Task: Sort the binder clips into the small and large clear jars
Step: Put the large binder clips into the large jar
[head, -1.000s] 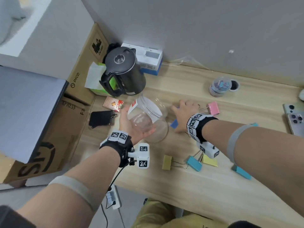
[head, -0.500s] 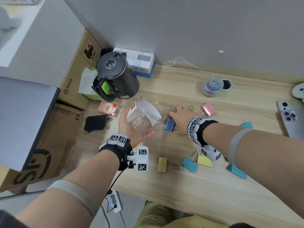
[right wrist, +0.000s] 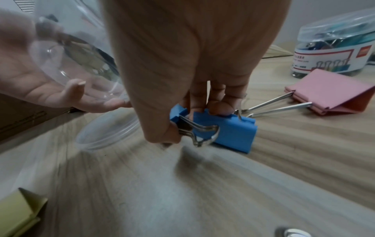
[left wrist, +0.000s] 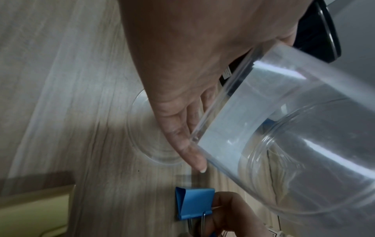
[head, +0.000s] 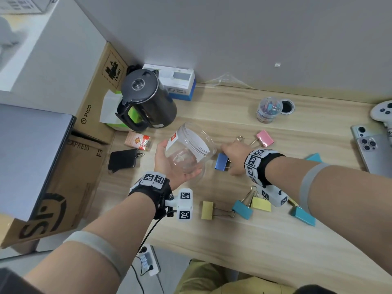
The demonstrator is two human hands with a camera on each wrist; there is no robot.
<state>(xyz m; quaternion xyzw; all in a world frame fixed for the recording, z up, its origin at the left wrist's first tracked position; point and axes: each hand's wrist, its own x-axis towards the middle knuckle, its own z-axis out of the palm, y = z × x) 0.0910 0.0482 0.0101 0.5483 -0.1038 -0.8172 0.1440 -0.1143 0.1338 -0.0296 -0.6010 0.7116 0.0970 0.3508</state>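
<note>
My left hand cradles the large clear jar from below, tilted with its mouth up and away, above the desk. The jar looks empty. Its clear lid lies flat on the desk beneath it. My right hand pinches the wire handles of a large blue binder clip just right of the jar; the clip hangs close to the desk. A pink clip, two yellow clips and teal clips lie on the desk. The small jar at the back holds small clips.
A black kettle stands at the back left beside cardboard boxes. A black pouch and a small orange pack lie left of the jar. Phones and a white controller sit at the right edge.
My right hand has picked the blue clip up by its handles and drawn it out beside the jar. The left hand keeps the jar tilted in much the same place.
</note>
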